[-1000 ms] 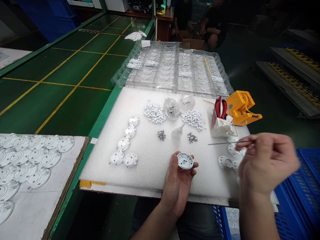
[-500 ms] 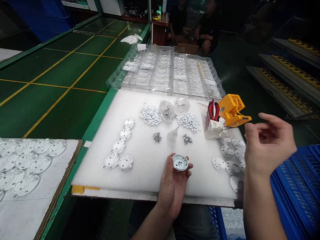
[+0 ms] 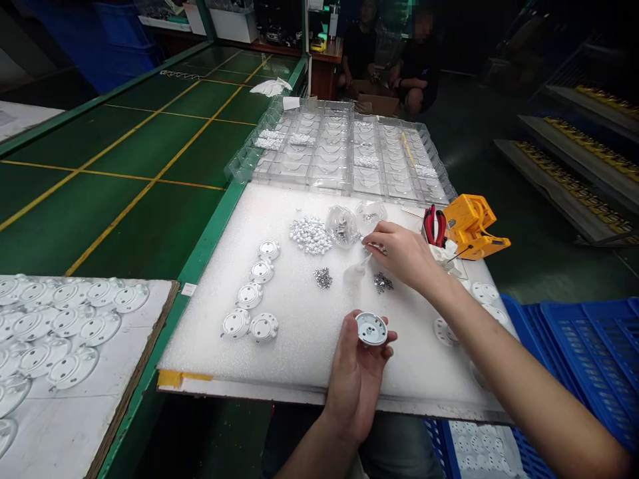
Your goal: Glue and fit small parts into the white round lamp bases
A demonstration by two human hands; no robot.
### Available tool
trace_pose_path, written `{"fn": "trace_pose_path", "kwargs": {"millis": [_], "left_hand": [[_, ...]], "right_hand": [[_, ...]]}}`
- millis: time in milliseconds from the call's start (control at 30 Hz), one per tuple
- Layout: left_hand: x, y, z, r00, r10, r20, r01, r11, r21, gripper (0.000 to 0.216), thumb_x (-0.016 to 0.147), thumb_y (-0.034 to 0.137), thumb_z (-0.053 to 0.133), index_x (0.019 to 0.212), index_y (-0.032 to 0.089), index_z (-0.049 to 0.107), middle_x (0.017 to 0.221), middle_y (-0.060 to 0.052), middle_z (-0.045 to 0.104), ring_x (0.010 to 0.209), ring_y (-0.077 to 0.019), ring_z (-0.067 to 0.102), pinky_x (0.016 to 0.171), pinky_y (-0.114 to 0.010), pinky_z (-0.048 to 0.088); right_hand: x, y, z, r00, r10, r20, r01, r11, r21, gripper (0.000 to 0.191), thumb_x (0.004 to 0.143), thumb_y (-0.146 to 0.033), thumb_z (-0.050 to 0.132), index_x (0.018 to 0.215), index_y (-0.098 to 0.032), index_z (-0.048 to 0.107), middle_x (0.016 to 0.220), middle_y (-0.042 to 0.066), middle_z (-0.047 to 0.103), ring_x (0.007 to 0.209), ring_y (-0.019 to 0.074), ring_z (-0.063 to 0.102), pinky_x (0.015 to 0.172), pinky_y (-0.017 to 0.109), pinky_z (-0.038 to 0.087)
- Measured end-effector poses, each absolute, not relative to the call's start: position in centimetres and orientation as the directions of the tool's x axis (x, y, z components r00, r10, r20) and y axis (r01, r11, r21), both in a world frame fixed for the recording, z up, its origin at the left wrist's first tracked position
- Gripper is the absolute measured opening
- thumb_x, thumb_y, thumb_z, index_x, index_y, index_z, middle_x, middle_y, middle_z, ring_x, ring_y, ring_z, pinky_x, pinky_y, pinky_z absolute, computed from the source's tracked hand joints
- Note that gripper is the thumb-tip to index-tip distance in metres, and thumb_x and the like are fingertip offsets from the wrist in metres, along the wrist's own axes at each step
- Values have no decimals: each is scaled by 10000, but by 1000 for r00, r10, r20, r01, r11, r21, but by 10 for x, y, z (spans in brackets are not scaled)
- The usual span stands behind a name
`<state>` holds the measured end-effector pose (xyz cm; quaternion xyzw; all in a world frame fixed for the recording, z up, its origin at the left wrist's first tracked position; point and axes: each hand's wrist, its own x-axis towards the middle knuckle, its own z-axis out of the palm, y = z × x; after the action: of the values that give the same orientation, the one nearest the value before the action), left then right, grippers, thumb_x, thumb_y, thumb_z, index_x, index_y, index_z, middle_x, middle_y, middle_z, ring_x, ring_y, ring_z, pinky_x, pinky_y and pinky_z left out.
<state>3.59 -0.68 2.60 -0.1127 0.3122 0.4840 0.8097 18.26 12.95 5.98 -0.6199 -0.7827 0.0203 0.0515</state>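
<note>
My left hand [image 3: 355,376] holds a white round housing [image 3: 371,328] at the front of the white foam board [image 3: 279,339], its open side up. My right hand [image 3: 402,256] reaches over the board, fingertips at a heap of small white parts [image 3: 382,249] that it mostly hides. Whether those fingers hold anything is hidden. Close by stand a clear plastic bag of metal pieces [image 3: 343,226], a clear squeeze bottle [image 3: 355,273] and a small pile of silver screws [image 3: 383,283]. Another white heap [image 3: 309,234] and silver pile [image 3: 323,278] lie left of them.
Several white housings [image 3: 249,296] lie on the foam. Red-handled pliers [image 3: 435,225] and a yellow tool [image 3: 469,226] sit at its back right, before a clear blister tray [image 3: 349,153]. A blue crate [image 3: 584,352] stands right; a board of white covers [image 3: 64,332] lies left. Two people [image 3: 394,66] crouch behind.
My right hand has swung from the right side of the board to its middle, and the thin metal rod it held is no longer visible. My left hand and the housing have barely moved.
</note>
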Motion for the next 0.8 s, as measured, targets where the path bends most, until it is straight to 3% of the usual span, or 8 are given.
{"fn": "trace_pose_path", "kwargs": {"millis": [167, 300, 467, 633, 733, 800], "left_hand": [[36, -6, 23, 347, 719, -602, -854, 508, 114, 634, 571, 496, 986, 1013, 190, 649, 895, -53, 787, 742, -172, 751, 678, -246, 507], [36, -7, 23, 351, 734, -582, -853, 506, 124, 602, 600, 497, 974, 1008, 192, 652, 904, -51, 785, 756, -168, 751, 686, -241, 507], [35, -7, 25, 353, 740, -573, -851, 509, 133, 571, 624, 500, 962, 998, 193, 660, 910, -47, 780, 763, -161, 746, 693, -240, 507], [36, -9, 24, 344, 751, -563, -853, 501, 146, 552, 646, 492, 953, 1006, 197, 656, 923, -45, 777, 770, -158, 745, 695, -236, 511], [35, -10, 25, 340, 761, -553, -858, 492, 150, 540, 668, 489, 942, 1013, 197, 648, 921, -45, 776, 778, -159, 750, 692, -230, 518], [34, -10, 26, 349, 765, -541, -851, 500, 159, 515, 698, 480, 928, 1016, 198, 639, 936, -49, 777, 797, -161, 757, 701, -228, 528]], "right_hand": [[175, 137, 55, -233, 971, -42, 972, 232, -38, 166, 944, -175, 597, 999, -204, 751, 1049, 85, 715, 1048, 259, 624, 585, 316, 303], [173, 136, 55, -235, 970, -64, 972, 234, -24, 197, 927, -136, 578, 1035, -201, 730, 1072, 92, 704, 982, 242, 626, 587, 314, 302], [169, 140, 56, -260, 963, -70, 966, 259, -25, 202, 894, -73, 560, 950, -178, 723, 1006, 107, 707, 904, 239, 624, 603, 318, 338], [170, 141, 62, -293, 956, -12, 955, 292, -53, 187, 868, -38, 565, 876, -156, 710, 941, 127, 722, 982, 280, 620, 748, 357, 434], [182, 120, 73, -235, 966, 111, 955, 250, -158, 142, 918, -121, 571, 961, -167, 699, 988, 110, 719, 978, 257, 629, 777, 349, 472], [193, 93, 78, -125, 964, 235, 853, 226, -471, 81, 925, -237, 633, 937, -200, 704, 899, 61, 703, 825, 211, 625, 740, 330, 487]]}}
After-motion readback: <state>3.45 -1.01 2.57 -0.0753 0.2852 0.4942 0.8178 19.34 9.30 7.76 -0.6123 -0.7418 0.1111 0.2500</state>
